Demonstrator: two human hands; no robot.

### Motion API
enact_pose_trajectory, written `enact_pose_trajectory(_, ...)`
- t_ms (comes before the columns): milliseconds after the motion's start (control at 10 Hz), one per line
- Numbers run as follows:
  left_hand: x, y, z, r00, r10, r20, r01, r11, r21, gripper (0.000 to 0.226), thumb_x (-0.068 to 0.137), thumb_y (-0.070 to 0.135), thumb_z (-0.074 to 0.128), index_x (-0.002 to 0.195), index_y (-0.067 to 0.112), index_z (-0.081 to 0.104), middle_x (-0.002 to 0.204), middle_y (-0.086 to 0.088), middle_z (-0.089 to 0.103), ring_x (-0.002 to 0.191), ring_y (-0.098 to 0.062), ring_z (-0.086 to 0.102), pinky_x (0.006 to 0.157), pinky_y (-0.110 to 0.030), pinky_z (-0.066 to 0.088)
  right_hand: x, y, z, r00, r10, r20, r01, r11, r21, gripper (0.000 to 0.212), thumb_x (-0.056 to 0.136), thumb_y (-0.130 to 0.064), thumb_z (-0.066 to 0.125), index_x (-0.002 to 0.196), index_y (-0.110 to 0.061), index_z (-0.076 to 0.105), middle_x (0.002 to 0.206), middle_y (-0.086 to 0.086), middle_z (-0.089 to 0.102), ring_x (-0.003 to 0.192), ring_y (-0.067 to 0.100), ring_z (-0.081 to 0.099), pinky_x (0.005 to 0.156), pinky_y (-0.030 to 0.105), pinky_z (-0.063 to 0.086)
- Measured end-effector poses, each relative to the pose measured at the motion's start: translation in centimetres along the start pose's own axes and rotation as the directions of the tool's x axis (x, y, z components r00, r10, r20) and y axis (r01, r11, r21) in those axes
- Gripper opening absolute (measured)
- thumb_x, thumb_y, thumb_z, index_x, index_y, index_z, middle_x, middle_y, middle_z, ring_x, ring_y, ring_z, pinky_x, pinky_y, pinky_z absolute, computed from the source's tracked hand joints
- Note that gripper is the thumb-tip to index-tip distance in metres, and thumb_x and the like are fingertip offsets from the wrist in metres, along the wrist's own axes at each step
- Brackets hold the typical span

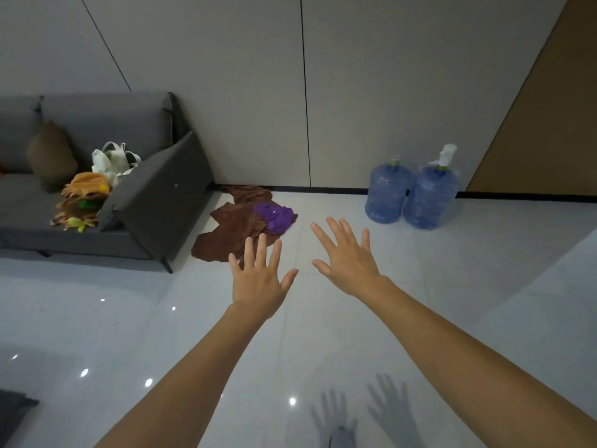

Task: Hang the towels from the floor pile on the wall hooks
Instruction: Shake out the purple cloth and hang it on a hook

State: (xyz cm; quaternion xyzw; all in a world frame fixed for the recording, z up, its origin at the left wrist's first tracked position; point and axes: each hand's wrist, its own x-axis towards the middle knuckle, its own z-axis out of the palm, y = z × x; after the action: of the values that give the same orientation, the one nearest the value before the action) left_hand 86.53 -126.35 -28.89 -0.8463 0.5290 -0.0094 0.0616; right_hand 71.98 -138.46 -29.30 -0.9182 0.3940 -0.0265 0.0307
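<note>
Head view: both arms stretched forward over the glossy tiled floor (355, 334). Left hand (258, 279) and right hand (347, 260) both released, fingers spread straight, grasping nothing. Towel pile (232, 227) sits on the floor at the far wall, just right of the grey sofa (155, 195): crumpled brown towels with a purple towel (276, 216) on the right side. Left fingertips overlap the pile's near edge in frame; contact unclear. Two blue water jugs (410, 195) far right, against the wall.
</note>
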Motion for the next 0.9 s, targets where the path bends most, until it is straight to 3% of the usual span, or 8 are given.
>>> enact_pose_trajectory(200, 11.1, -1.3, -0.5, 0.999, -0.033, 0.02, 0.033, 0.999, -0.042, 0.084, 0.08, 0.07, -0.007, 0.154, 0.031, -0.006, 0.163, -0.004, -0.011, 0.149, -0.032, -0.011, 0.118, -0.058, 0.002, 12.0, 2.4, -0.4, 0.999, -0.051, 0.014, 0.051, 0.999, -0.016, 0.076, 0.096, -0.061, 0.034, 0.151, -0.036, -0.011, 0.162, 0.002, -0.01, 0.149, 0.028, -0.008, 0.114, 0.06, 0.0)
enact_pose_trajectory(600, 38.5, -6.9, 3.9, 0.997, -0.022, 0.075, 0.027, 0.998, -0.064, 0.076, 0.091, 0.069, 0.005, 0.155, 0.03, -0.003, 0.163, -0.005, -0.007, 0.149, -0.034, -0.007, 0.117, -0.057, 0.005, 39.7, 5.8, 2.9, 0.994, -0.092, 0.06, 0.096, 0.993, -0.072, 0.075, 0.096, -0.06, 0.033, 0.151, -0.036, -0.011, 0.162, 0.002, -0.011, 0.149, 0.028, -0.009, 0.114, 0.061, 0.001)
enact_pose_trajectory(900, 55.5, -8.2, 5.9, 0.984, 0.019, 0.176, -0.013, 0.999, -0.031, 0.081, 0.085, 0.07, -0.004, 0.155, 0.03, -0.005, 0.163, -0.005, -0.007, 0.149, -0.035, -0.006, 0.117, -0.057, 0.006, 56.3, 9.6, 6.2, 0.986, -0.086, 0.144, 0.091, 0.995, -0.028, 0.075, 0.094, -0.064, 0.03, 0.151, -0.036, -0.011, 0.162, 0.002, -0.012, 0.149, 0.028, -0.009, 0.114, 0.06, 0.001)
